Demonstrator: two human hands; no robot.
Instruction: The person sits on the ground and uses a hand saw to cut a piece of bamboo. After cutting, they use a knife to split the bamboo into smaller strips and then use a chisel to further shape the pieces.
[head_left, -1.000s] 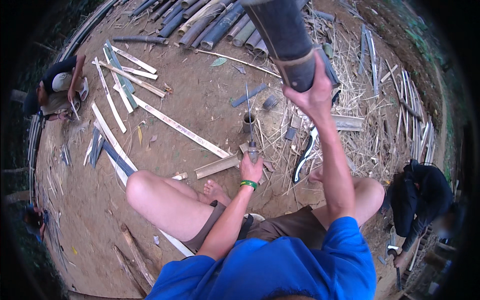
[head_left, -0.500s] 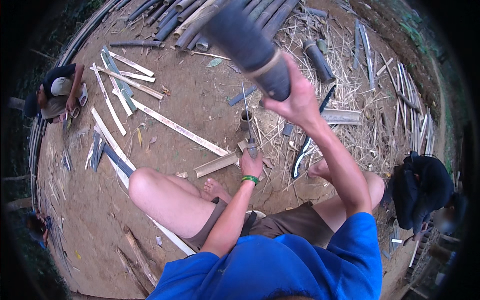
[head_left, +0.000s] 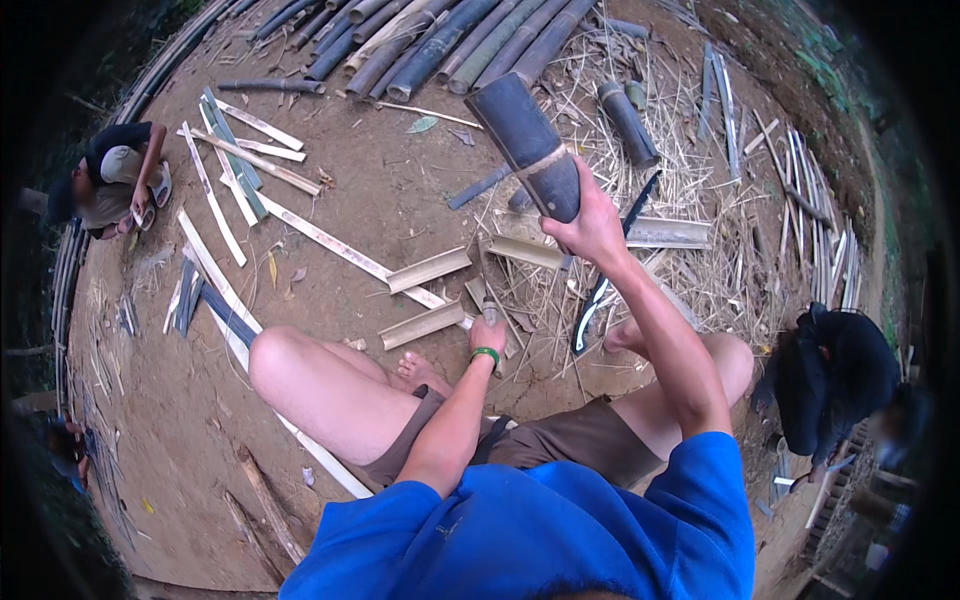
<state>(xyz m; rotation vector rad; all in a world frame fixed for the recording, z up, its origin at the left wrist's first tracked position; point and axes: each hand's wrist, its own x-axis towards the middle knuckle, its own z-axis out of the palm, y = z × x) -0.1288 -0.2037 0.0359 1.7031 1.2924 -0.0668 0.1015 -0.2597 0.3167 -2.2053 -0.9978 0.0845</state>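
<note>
My left hand [head_left: 488,337], with a green band at the wrist, is closed around the handle of a long knife [head_left: 490,308]. Its thin blade points away from me, low over the ground. Raised in my right hand [head_left: 588,218] is a thick dark bamboo section [head_left: 518,128], gripped by its narrower near end. On either side of the blade lie a split bamboo half [head_left: 428,270] on the left and another bamboo half [head_left: 527,252] on the right. A third bamboo half [head_left: 422,325] rests nearer to me, left of my left hand.
A saw [head_left: 588,318] with a pale handle lies by my right foot. Shavings and straw [head_left: 680,280] cover the ground to the right. Bamboo poles [head_left: 480,50] are stacked at the far side; strips [head_left: 330,240] lie left. People crouch at left [head_left: 125,175] and right [head_left: 835,375].
The upright bamboo piece under the blade has split into two halves, now lying to either side. My right hand's bamboo section has come down a little, and the knife has dropped lower.
</note>
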